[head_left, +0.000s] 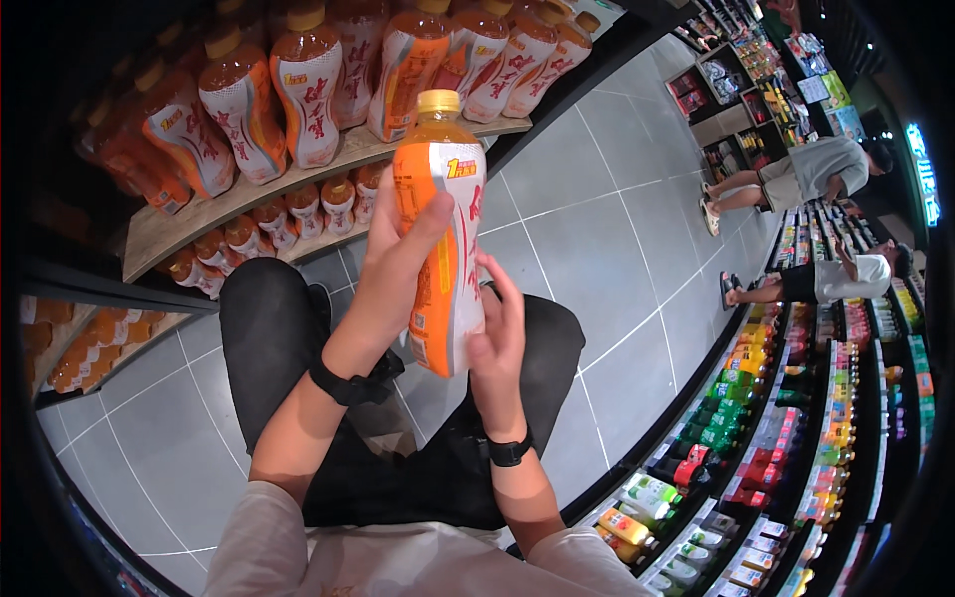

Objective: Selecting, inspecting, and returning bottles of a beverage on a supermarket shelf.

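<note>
A large drink bottle (pixel 453 249) with a yellow cap and an orange-and-white label is held up in front of me, close to upright. My left hand (pixel 400 234) grips its left side, the thumb lying across the label. Against the lower right side of the bottle rests my right hand (pixel 497 343), its fingers curled about the base. Just beyond, matching bottles (pixel 308 90) stand in rows on a curved wooden shelf (pixel 368 149). Smaller bottles (pixel 338 204) of similar colours line the tier below.
Below my bent knees (pixel 542 348) lies a grey tiled floor (pixel 582 229). Along the right runs a long shelf of colourful drinks (pixel 716 428). Two people (pixel 821 179) stand in the aisle at the far right. More orange packs (pixel 99 343) sit on a low shelf at left.
</note>
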The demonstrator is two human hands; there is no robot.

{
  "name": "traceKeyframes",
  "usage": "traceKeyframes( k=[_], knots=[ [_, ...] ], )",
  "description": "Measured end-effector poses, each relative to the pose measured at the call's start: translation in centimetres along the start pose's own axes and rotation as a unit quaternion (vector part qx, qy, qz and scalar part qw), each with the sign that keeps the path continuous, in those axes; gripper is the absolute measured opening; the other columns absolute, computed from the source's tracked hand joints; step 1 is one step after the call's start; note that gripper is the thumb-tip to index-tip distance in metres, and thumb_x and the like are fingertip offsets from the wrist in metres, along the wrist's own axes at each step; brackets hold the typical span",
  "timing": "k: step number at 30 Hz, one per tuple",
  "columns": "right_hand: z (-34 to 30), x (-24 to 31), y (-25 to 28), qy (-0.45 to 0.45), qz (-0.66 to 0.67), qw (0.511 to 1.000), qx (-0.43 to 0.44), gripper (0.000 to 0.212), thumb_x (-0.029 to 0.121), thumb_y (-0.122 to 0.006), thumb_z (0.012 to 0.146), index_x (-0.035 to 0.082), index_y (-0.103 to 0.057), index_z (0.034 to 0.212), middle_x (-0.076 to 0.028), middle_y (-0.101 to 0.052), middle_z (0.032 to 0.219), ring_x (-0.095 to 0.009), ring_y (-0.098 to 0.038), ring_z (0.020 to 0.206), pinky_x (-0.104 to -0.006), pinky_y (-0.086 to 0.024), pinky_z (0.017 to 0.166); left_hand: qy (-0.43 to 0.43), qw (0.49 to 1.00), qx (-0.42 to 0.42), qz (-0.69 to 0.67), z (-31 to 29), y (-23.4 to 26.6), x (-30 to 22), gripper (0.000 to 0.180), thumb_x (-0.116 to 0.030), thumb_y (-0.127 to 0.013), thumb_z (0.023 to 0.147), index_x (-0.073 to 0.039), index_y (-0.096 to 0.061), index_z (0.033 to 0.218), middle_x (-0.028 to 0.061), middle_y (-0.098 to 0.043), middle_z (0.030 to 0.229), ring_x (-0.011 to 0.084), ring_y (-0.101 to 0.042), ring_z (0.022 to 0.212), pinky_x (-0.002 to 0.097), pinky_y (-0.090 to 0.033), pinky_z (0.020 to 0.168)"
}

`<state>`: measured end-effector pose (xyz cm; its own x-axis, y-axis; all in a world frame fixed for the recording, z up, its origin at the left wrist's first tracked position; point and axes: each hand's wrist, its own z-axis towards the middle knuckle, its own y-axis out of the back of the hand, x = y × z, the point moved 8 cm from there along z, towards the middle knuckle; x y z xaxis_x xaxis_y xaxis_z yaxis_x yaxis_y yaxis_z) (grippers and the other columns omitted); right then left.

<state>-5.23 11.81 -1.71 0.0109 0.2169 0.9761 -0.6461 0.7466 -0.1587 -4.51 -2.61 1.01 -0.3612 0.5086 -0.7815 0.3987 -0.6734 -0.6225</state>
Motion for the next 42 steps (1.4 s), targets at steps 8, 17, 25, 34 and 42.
traceKeyframes(
  k=[8,17,25,34,42],
  knots=[
    [-0.5,-1.5,0.9,-0.072,0.13,0.989,-0.022,0.083,0.056,-0.063,0.093,-0.001,-0.034,0.147,-0.014,-0.056,0.133,-0.02,-0.058,0.121,-0.0336,-0.046,0.103,0.132,0.955,0.174,-0.201,-1.6,-2.9,2.2,0.05,-0.039,-0.062,0.099,-0.005,-0.045,0.131,0.0139,-0.064,0.103,0.0163,-0.069,0.082,0.0297,-0.06,0.07],
    [-0.6,-1.5,0.5,-0.141,0.134,0.981,0.006,0.078,0.044,-0.057,0.097,-0.002,-0.027,0.151,-0.016,-0.044,0.149,-0.026,-0.046,0.137,-0.0409,-0.036,0.114,-0.015,0.996,0.064,0.058,0.1,-1.9,-0.7,0.071,-0.017,-0.08,0.083,-0.007,-0.036,0.138,0.0073,-0.053,0.122,0.0139,-0.056,0.108,0.0312,-0.05,0.09],
    [0.0,-1.6,-0.6,-0.136,0.134,0.981,0.029,0.059,0.023,-0.057,0.099,-0.001,-0.035,0.148,-0.021,-0.044,0.148,-0.031,-0.047,0.136,-0.0406,-0.042,0.107,-0.246,0.942,0.022,0.227,-0.4,0.7,-6.6,0.09,-0.015,-0.087,0.074,-0.006,-0.031,0.144,0.0147,-0.052,0.134,0.0235,-0.057,0.122,0.0377,-0.05,0.099],
    [0.0,-1.5,-1.0,-0.126,0.084,0.987,0.051,0.052,0.029,-0.052,0.104,-0.003,-0.04,0.142,-0.027,-0.06,0.123,-0.033,-0.066,0.107,-0.0404,-0.053,0.091,-0.45,0.754,-0.295,0.376,-5.3,11.4,-18.3,0.097,-0.015,-0.092,0.071,-0.003,-0.03,0.145,0.0121,-0.044,0.135,0.0256,-0.048,0.128,0.0367,-0.045,0.105],
    [0.1,-2.4,-3.3,-0.128,0.079,0.987,0.047,0.042,0.027,-0.05,0.104,-0.004,-0.05,0.132,-0.021,-0.064,0.109,-0.026,-0.067,0.093,-0.0345,-0.054,0.083,-0.464,0.663,-0.422,0.408,-9.6,22.2,-22.9,0.092,-0.009,-0.088,0.076,-0.004,-0.028,0.144,0.0161,-0.039,0.139,0.0254,-0.047,0.129,0.0377,-0.042,0.108]
  ],
)
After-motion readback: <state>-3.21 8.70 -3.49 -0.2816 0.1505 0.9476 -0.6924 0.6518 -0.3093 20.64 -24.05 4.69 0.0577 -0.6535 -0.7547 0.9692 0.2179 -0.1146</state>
